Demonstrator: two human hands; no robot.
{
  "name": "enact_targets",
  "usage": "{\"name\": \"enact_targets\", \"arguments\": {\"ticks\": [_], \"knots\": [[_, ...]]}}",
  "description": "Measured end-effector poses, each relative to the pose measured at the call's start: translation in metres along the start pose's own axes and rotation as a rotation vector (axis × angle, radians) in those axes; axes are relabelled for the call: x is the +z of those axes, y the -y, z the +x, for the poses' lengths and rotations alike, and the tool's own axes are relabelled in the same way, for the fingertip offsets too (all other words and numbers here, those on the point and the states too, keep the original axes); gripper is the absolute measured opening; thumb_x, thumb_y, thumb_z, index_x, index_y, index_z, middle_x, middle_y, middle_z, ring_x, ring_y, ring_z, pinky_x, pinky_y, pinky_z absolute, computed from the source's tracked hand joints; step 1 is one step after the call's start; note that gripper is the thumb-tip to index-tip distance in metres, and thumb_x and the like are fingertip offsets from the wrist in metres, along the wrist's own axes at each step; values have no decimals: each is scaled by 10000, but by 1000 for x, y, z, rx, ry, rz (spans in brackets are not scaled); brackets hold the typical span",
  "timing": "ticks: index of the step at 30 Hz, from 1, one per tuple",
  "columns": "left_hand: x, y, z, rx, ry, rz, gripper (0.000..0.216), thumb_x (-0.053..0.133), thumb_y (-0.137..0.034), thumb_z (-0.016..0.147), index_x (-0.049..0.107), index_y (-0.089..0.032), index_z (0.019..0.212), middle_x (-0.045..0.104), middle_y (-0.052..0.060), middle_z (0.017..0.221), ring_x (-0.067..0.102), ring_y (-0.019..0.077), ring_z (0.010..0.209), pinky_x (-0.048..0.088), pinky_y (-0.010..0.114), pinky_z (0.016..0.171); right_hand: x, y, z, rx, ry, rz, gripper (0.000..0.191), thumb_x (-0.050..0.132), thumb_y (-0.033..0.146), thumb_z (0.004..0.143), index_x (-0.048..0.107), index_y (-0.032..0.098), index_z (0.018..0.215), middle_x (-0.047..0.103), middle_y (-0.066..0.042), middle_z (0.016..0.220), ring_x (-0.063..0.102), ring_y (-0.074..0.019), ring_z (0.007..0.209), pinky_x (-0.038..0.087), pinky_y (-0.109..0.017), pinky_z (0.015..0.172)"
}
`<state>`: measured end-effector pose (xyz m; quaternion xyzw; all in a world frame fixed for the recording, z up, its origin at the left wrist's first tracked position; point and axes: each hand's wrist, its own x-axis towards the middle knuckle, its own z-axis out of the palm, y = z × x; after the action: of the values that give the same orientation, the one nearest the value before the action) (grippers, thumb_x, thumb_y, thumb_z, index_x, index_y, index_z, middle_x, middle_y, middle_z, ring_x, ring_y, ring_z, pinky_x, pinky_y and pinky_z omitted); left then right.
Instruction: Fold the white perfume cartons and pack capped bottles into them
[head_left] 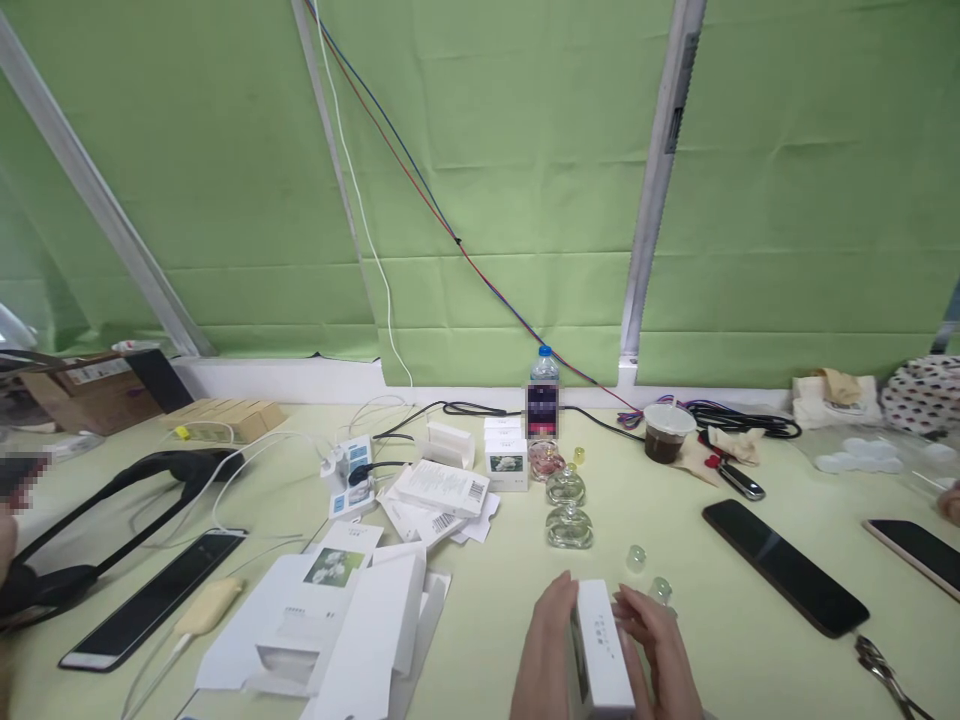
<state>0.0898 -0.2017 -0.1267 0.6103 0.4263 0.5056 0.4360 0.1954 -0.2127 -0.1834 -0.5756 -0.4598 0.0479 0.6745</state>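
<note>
A small white box with printed lettering stands upright between my two hands at the front of the table. My left hand presses its left side, fingers closed along the face. On the other side my right hand curls its fingers against the box. Just beyond lie round pale-green caps, close to my right fingers. Further back, clear glass bottles and a pinkish bottle stand in a row. White boxes with a flower picture are lined up left of them.
Flattened cartons and folded boxes cover the left middle. A power strip, tablet and black neckband device lie left. Right are phones, a lidded cup and another person's hand.
</note>
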Motion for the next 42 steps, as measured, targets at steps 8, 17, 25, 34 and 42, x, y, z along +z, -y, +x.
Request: {"name": "enact_targets", "arguments": {"ticks": [8, 17, 25, 34, 42], "knots": [[-24, -14, 26, -64, 370, -206, 477, 641, -228, 719, 514, -219, 1179, 658, 125, 1169, 633, 282, 1005, 464, 370, 882, -1, 8, 5, 6, 44, 100, 255, 490, 411, 929, 585, 235, 1088, 598, -87, 1097, 575, -236, 1020, 518, -335, 799], [-43, -4, 31, 62, 427, -59, 457, 650, -209, 726, 601, -239, 1180, 622, 96, 1241, 578, 295, 1124, 435, 367, 956, -10, 19, 20, 177, 121, 213, 211, 532, 416, 897, 628, 228, 891, 566, -63, 952, 560, -216, 902, 502, -296, 749], [-40, 9, 23, 257, 447, 160, 615, 508, 5, 688, 556, -261, 1240, 542, 73, 1345, 496, 246, 1239, 391, 362, 1037, -28, 40, 40, 310, 246, 188, 276, 599, 443, 836, 620, 225, 667, 523, -14, 829, 546, -170, 754, 449, -224, 658], [-31, 15, 16, 365, 390, 354, 678, 451, -10, 806, 400, -338, 1397, 527, 75, 1309, 517, 247, 1182, 449, 382, 990, -36, 35, 34, 243, 223, 71, 293, 623, 509, 801, 676, 237, 708, 533, -25, 901, 573, -178, 795, 453, -231, 683], [-25, 21, 10, 335, 305, 327, 678, 478, -26, 780, 419, -322, 1387, 547, 81, 1289, 536, 268, 1154, 470, 399, 963, -38, 38, 32, 209, 257, -58, 293, 547, 449, 854, 605, 226, 673, 522, -13, 894, 544, -153, 695, 424, -247, 647]]}}
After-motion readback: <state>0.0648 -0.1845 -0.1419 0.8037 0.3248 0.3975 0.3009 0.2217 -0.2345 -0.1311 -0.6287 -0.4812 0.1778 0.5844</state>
